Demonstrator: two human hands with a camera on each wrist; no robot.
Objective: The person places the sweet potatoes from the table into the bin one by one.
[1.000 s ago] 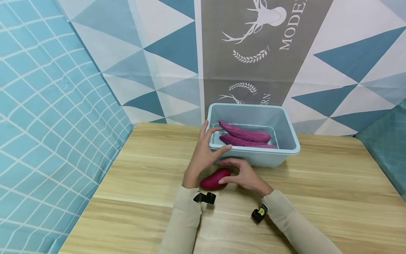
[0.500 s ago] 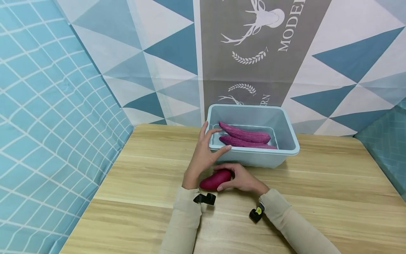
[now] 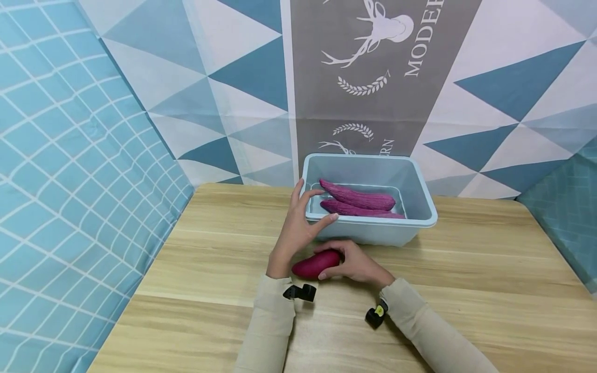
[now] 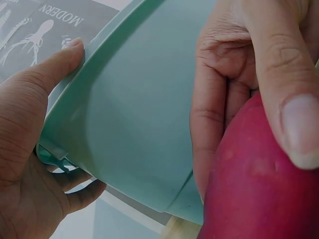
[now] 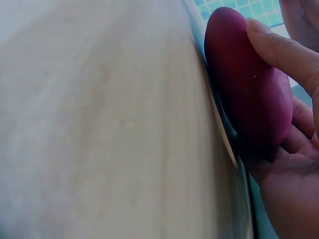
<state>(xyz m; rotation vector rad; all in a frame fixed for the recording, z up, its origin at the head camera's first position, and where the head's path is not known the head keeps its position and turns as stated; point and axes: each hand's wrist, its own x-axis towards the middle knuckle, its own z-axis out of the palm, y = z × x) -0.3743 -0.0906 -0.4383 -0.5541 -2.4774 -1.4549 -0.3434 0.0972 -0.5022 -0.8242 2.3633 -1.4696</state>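
Note:
A light blue plastic bin stands at the back of the wooden table, holding two long, wrinkled purple vegetables that look like eggplants. My left hand grips the bin's front left corner, thumb over the front rim and fingers at the left side; the left wrist view shows that thumb against the rim. Just in front of the bin, my right hand holds a smooth dark-red mango, thumb on the near side and fingers behind. The mango lies low at the tabletop.
Behind the bin rises a patterned backdrop with triangles and a deer print. A blue tiled sheet hangs along the table's left side. Bare wooden tabletop extends to the right of the bin.
My right hand has moved slightly left and closed further round the mango. The left hand stays on the bin's corner, and the bin has not visibly moved on the table.

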